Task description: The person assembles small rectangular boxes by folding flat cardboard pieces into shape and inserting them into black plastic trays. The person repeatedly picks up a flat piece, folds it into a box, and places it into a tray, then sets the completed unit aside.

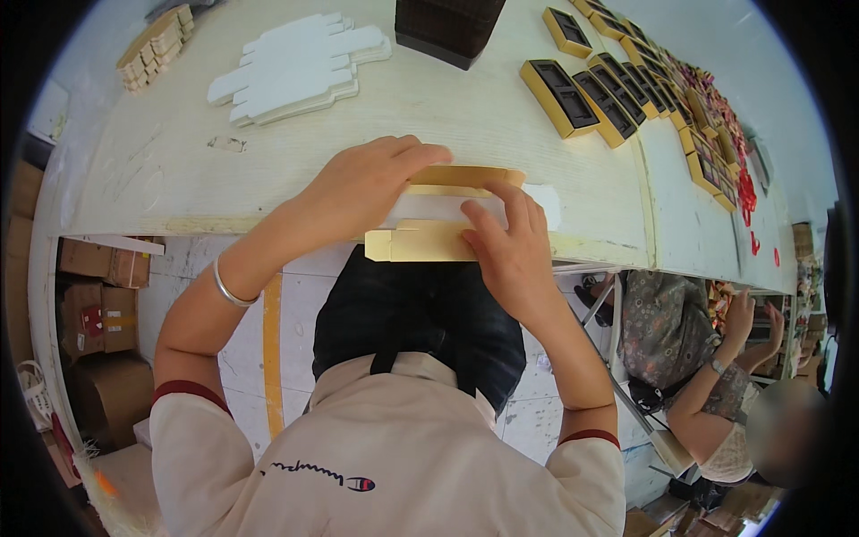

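A part-folded carton, gold on the outer face and white inside, lies at the table's near edge in front of me. Its far gold wall stands up, and the near flap hangs over the edge. My left hand grips the carton's far left side, fingers bent over the raised wall and thumb hidden. With my right hand I hold the right side; its fingers are curled, one touching the far wall and others near the gold flap. White end flaps stick out at the right.
Flat white carton blanks are stacked at the far left, by a pile of gold pieces. A dark brown box stands at the back. Gold boxes with black inserts line the right. A co-worker sits at right.
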Demonstrator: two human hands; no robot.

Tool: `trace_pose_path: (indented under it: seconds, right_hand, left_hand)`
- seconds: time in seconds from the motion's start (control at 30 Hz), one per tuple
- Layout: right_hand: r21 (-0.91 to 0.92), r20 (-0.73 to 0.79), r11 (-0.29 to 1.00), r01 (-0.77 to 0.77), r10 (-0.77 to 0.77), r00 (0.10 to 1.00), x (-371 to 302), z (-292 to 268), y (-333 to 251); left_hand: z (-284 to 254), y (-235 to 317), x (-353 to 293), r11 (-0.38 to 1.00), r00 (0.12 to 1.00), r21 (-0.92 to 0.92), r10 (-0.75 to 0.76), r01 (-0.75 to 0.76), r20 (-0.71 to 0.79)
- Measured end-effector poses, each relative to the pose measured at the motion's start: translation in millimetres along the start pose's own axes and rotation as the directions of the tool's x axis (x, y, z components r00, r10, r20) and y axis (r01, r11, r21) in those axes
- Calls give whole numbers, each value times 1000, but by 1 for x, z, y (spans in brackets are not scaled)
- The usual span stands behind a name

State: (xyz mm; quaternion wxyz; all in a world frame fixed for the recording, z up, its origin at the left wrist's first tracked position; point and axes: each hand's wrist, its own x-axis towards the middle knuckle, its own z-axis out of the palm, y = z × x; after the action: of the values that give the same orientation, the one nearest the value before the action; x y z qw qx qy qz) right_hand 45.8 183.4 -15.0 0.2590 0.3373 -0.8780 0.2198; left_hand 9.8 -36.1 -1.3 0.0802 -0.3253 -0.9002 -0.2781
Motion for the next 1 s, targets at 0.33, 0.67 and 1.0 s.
trace_pose_path:
  seconds: [0.33, 0.67, 1.0]
  right_hand:
    - [191, 189, 979, 69, -106, 976, -9, -1, -2]
    - [80, 498, 984, -158, 98, 862, 22, -27, 49]
    - [549, 314, 820, -165, -19, 949, 2, -3, 21]
  left_hand:
    - [-19, 15, -4, 999, 981, 36, -5, -2, 193]
    - [-7, 27, -12, 979, 991, 205, -49, 23, 123]
    - [-11, 51, 8, 950, 894, -34, -280, 310, 349]
